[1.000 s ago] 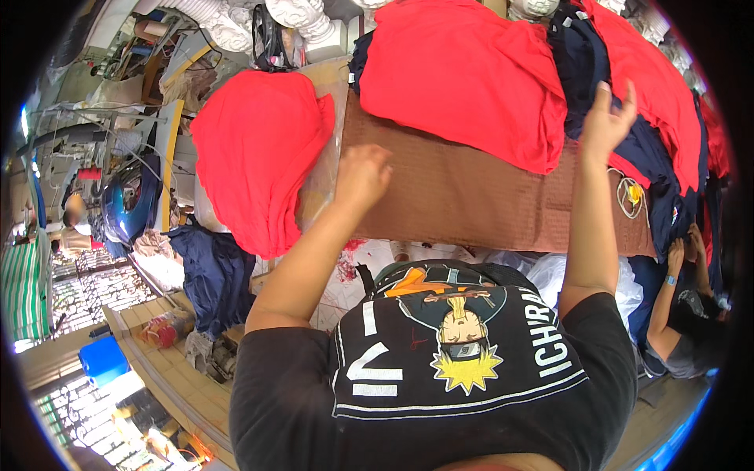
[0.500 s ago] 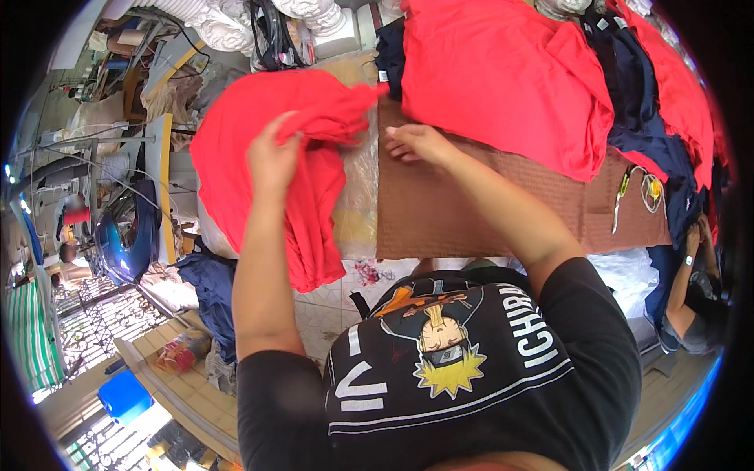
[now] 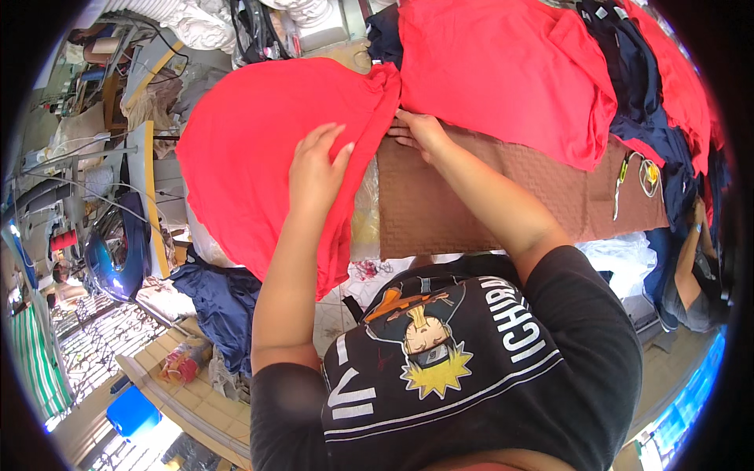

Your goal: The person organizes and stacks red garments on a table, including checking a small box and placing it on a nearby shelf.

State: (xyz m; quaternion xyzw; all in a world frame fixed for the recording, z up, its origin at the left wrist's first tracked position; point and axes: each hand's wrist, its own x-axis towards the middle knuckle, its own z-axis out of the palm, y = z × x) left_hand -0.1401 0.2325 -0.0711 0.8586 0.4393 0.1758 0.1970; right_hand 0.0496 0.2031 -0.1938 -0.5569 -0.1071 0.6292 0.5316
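Presently the left hand (image 3: 318,169) lies flat, fingers spread and released, on a red garment (image 3: 251,157) draped off the desk's (image 3: 471,212) left end. Just beside it, the right hand (image 3: 420,132) pinches that garment's bunched edge at the brown desk cover. Another red garment (image 3: 503,71) lies beyond.

A brown quilted table (image 3: 471,212) carries red garments (image 3: 503,71), dark blue clothes (image 3: 644,118) and scissors (image 3: 628,177).
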